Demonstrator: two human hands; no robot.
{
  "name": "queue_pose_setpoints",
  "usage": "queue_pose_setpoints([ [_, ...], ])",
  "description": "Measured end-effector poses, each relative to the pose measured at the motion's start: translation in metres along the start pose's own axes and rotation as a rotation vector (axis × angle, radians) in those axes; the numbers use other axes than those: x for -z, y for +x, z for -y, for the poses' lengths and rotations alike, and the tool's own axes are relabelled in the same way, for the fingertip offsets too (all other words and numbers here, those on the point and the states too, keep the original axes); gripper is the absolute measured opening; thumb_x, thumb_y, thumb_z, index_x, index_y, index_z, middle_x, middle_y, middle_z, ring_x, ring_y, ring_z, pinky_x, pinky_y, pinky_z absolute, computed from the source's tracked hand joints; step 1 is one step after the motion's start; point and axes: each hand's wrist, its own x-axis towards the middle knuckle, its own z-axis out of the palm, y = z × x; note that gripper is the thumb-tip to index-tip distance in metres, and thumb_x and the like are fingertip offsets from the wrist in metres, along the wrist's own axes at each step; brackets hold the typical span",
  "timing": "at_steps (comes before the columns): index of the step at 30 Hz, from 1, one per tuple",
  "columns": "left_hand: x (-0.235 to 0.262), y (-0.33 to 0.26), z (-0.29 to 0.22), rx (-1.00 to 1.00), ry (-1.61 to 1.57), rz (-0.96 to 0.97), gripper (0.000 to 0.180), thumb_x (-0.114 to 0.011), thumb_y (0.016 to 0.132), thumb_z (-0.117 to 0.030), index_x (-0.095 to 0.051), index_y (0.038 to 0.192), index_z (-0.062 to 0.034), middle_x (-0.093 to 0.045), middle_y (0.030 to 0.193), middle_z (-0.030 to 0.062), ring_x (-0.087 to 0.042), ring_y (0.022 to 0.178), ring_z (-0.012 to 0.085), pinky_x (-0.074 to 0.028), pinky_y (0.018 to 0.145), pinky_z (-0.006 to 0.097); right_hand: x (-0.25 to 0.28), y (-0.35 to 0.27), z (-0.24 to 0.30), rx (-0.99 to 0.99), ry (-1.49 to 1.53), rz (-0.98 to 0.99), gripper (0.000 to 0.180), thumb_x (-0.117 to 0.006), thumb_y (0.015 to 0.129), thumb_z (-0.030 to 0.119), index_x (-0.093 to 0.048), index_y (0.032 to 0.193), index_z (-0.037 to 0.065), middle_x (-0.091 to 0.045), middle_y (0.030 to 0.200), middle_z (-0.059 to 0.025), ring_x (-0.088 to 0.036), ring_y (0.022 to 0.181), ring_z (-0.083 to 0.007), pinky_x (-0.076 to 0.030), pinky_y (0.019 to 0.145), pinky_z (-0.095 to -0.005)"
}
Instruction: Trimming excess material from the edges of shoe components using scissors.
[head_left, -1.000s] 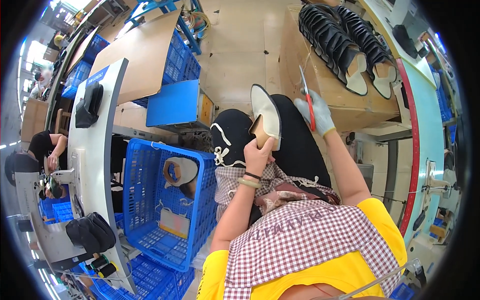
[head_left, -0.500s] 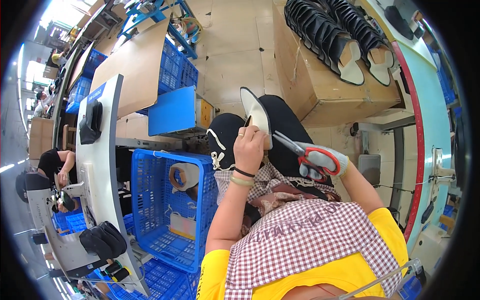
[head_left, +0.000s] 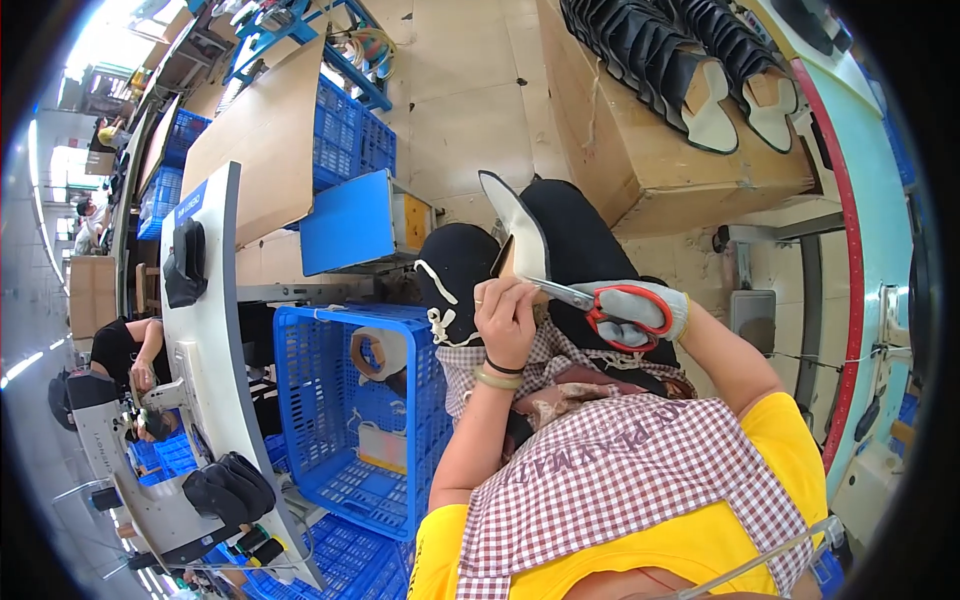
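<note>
My left hand [head_left: 506,320], bare with a ring and bracelets at the wrist, pinches the near end of a shoe upper [head_left: 522,232]. The piece has a cream lining and a dark edge, and it points away from me above my black-clad knees. Red-handled scissors [head_left: 566,294] are in my right hand [head_left: 640,308], which wears a pale grey glove. Their blades appear closed or nearly so, the tips at the upper's near edge beside my left fingers. Whether they touch the material is hidden by those fingers.
On a cardboard box [head_left: 690,195] at the far right lie two rows of nested black shoe uppers [head_left: 640,70]. To my left stands a blue plastic crate [head_left: 425,420] with tape rolls inside. Beyond it are a sewing-machine table [head_left: 205,350] and a co-worker's arm [head_left: 148,350].
My right hand has brought the scissors left to the upper's near end, and the blades have swung closer to level. My left hand has lowered slightly, still holding the upper.
</note>
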Motion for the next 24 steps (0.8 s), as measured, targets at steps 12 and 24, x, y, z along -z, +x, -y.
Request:
queue_pose_setpoints([
  [12,-0.013,-0.013,-0.025,0.661,-0.336,-0.175,0.006,-0.069,0.081,-0.007,-0.066,0.082,-0.0016,-0.061,0.086,0.0087,-0.054,0.1,0.0228,-0.042,0.087,0.033,-0.032,0.007,-0.039,0.161,0.154,-0.182,0.058,-0.054,0.091,0.048,-0.041,0.134,0.011,-0.057,0.073,0.002,-0.047,0.051,-0.0021,-0.035,0.041,-0.0143],
  [24,-0.007,-0.027,-0.029,1.048,-0.964,0.043,0.009,-0.065,0.087,-0.007,-0.066,0.09,0.0015,-0.065,0.091,0.0024,-0.058,0.092,0.01,-0.044,0.083,0.023,-0.049,-0.007,-0.056,0.158,0.195,-0.292,0.063,-0.042,0.094,0.054,-0.029,0.145,0.02,-0.052,0.07,0.0011,-0.036,0.045,-0.0044,-0.03,0.039,-0.0177],
])
